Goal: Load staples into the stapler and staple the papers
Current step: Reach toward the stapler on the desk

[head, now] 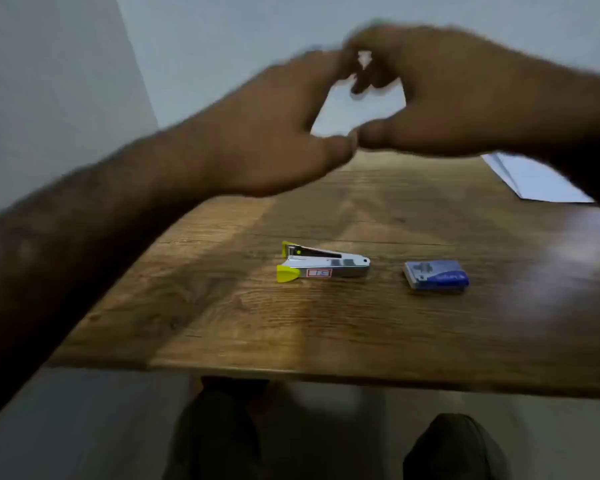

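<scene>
A person's blurred left hand and right hand are meeting fingertip to fingertip, grip unclear, above a wooden table where a silver, yellow-tipped stapler, a closed blue staple box and half-hidden white papers are lying.

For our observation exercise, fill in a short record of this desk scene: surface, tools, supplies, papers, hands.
surface: wooden table
tools: stapler, silver with yellow ends, lying on the table, untouched
supplies: blue staple box, right of the stapler
papers: white sheets, far right
hands: left hand and right hand raised above the table, blurred, fingers meeting
</scene>
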`<action>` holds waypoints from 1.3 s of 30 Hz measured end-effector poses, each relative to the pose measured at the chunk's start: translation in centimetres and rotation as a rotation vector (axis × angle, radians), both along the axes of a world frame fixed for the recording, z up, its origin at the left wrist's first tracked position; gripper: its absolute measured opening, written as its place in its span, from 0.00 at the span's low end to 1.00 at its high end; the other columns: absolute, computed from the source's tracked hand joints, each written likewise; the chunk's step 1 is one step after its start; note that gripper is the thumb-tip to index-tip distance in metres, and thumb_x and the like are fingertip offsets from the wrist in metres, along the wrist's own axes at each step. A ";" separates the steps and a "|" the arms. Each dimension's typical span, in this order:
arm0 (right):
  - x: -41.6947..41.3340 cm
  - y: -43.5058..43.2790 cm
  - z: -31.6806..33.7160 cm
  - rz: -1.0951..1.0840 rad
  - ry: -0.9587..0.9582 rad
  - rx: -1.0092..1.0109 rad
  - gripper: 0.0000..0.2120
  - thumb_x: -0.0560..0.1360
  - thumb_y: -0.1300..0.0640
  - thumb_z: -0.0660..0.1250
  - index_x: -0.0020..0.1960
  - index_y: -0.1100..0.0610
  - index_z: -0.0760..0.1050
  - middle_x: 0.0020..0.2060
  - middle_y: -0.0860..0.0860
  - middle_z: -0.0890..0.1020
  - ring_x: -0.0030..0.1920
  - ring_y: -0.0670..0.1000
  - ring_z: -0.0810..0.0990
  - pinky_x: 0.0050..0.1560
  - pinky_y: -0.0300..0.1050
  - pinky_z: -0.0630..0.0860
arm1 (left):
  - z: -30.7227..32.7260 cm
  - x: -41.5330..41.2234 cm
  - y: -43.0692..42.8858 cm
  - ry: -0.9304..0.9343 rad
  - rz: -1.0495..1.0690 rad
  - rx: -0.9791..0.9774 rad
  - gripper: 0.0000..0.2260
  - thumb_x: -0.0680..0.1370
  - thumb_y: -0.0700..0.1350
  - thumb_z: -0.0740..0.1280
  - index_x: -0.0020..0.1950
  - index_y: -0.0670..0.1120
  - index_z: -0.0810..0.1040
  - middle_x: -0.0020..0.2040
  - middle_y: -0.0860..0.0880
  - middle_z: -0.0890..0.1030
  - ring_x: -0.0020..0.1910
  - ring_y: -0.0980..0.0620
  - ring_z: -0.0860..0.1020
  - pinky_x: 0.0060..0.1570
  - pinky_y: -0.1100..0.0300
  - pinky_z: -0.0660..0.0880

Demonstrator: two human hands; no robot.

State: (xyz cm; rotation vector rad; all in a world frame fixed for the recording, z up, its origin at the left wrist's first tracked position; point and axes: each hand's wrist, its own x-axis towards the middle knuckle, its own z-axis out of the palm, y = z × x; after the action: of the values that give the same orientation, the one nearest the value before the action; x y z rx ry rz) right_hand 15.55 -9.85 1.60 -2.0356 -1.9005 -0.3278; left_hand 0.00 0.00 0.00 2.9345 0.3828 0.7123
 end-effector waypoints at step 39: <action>0.5 0.3 -10.3 0.258 1.161 -0.067 0.18 0.60 0.50 0.78 0.48 0.53 0.87 0.40 0.56 0.90 0.41 0.59 0.90 0.37 0.48 0.85 | -8.9 -1.9 0.6 -0.466 -0.004 -0.995 0.11 0.66 0.39 0.76 0.47 0.38 0.86 0.40 0.33 0.87 0.37 0.41 0.87 0.40 0.54 0.85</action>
State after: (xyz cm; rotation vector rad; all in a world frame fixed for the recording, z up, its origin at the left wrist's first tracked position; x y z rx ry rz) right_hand 16.01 -9.53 -8.74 -1.4044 -1.3371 0.8167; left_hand -1.89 0.57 -8.88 1.7861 0.4906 0.8451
